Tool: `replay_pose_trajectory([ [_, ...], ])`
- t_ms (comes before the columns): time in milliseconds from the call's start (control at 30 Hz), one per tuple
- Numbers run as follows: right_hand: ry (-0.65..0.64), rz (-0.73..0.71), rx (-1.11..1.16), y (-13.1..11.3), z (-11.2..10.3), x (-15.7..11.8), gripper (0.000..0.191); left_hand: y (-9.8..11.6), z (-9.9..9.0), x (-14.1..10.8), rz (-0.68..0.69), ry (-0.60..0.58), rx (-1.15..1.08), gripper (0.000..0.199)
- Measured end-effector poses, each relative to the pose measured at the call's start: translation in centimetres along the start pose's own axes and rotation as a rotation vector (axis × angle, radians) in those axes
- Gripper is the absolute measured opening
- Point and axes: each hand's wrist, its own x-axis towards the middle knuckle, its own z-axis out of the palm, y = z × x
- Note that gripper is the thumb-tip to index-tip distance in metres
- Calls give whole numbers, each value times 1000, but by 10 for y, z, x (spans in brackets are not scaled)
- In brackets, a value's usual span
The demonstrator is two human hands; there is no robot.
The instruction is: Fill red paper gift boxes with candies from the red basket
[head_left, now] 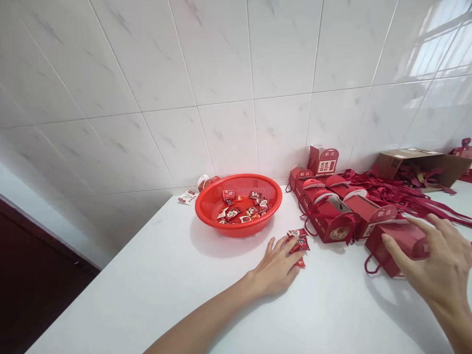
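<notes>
My left hand [278, 267] lies on the white table with its fingers spread, the fingertips touching a few small red candy packets [300, 243]. To its upper left, a red plastic basket [239, 230] holds several wrapped candies [233, 213]. At the right, my right hand [438, 260] is raised with thumb and fingers apart over a red gift box [385, 246] with a cord handle. The hand hides part of that box, and contact between them cannot be made out. No object shows between the fingers of the right hand.
Several red gift boxes [334, 226] stand in a cluster right of the basket. Red ribbons [391, 191] spread behind them towards an open cardboard box [391, 164]. Printed packets [188, 197] lie left of the basket. A tiled wall [228, 137] borders the table [147, 290].
</notes>
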Motion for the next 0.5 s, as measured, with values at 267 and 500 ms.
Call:
replay_pose_trajectory([
  [267, -327, -173, 504, -82, 27, -3, 23, -3, -65, -41, -21, -139, -162, 33],
  [500, -979, -363, 305, -108, 80, -27, 75, 12, -172, -174, -356, -272, -161, 22],
])
